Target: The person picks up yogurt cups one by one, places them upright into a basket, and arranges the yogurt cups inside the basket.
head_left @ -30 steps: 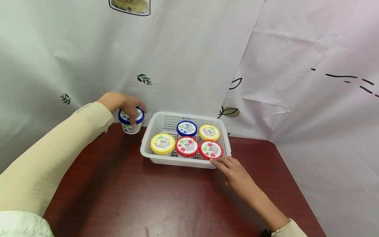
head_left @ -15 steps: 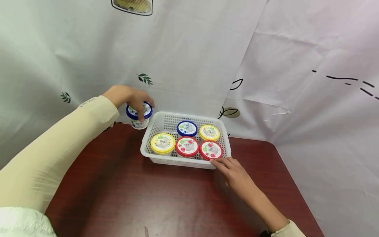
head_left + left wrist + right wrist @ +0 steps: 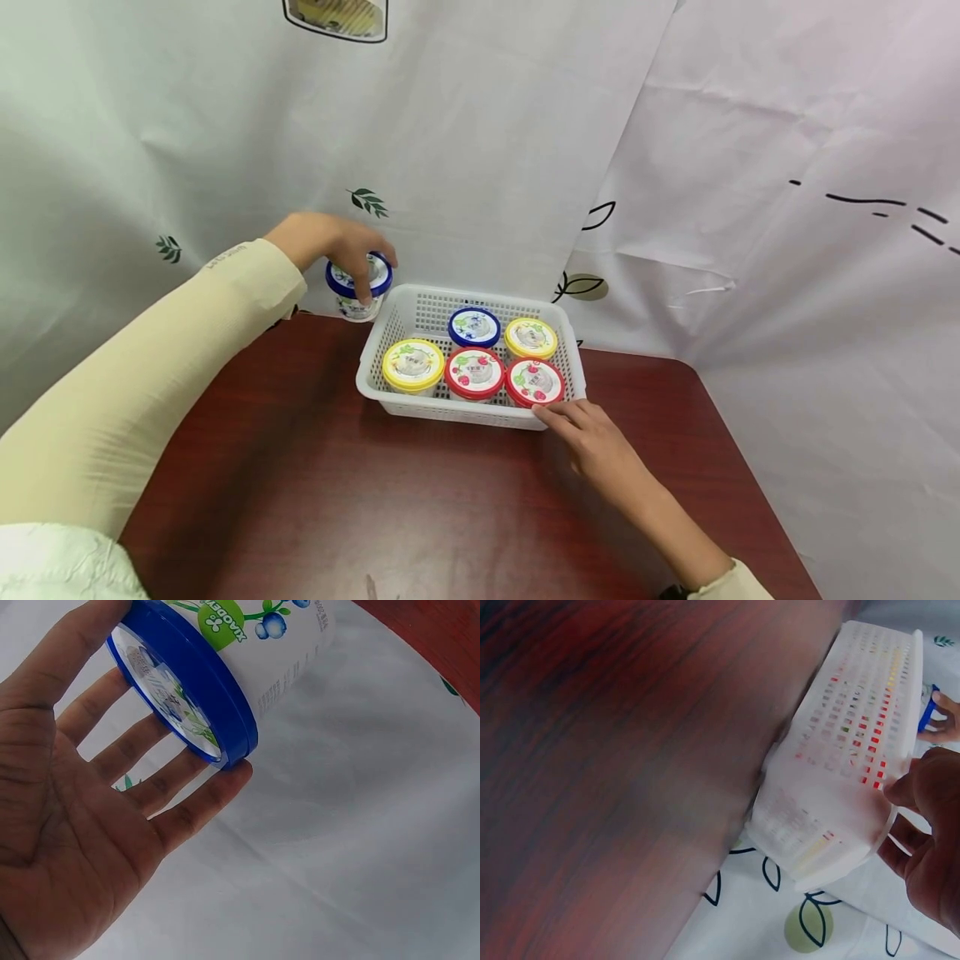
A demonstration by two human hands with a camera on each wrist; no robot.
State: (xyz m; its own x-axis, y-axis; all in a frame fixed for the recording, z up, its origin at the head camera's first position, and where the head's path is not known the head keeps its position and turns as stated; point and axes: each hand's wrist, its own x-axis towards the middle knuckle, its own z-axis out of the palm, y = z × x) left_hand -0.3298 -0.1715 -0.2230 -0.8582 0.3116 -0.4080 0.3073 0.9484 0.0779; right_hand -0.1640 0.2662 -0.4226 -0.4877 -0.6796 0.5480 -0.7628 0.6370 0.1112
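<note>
My left hand (image 3: 337, 240) pinches a round tub with a blue lid (image 3: 358, 308) from above, thumb and fingers at the lid's edge. The tub is held up beside the left end of a white plastic basket (image 3: 457, 410). In the left wrist view, blueberry pictures mark the tub (image 3: 277, 652), and the palm is apart from its lid. My right hand (image 3: 596, 437) grips the basket's near right corner, thumb outside the wall in the right wrist view. Inside the basket sit a blue-lidded tub (image 3: 474, 327), yellow-lidded tubs (image 3: 412, 364) and red-lidded tubs (image 3: 475, 372).
The basket stands near the back edge of a dark red-brown table (image 3: 450, 508). A pale curtain (image 3: 480, 167) with leaf prints hangs close behind it and along the right side. Bare basket floor shows at the back left, behind the front yellow-lidded tub.
My left hand has lifted the blue-lidded tub and carried it right, toward the basket; the movement is small in the last half second. My right hand and the basket stay put.
</note>
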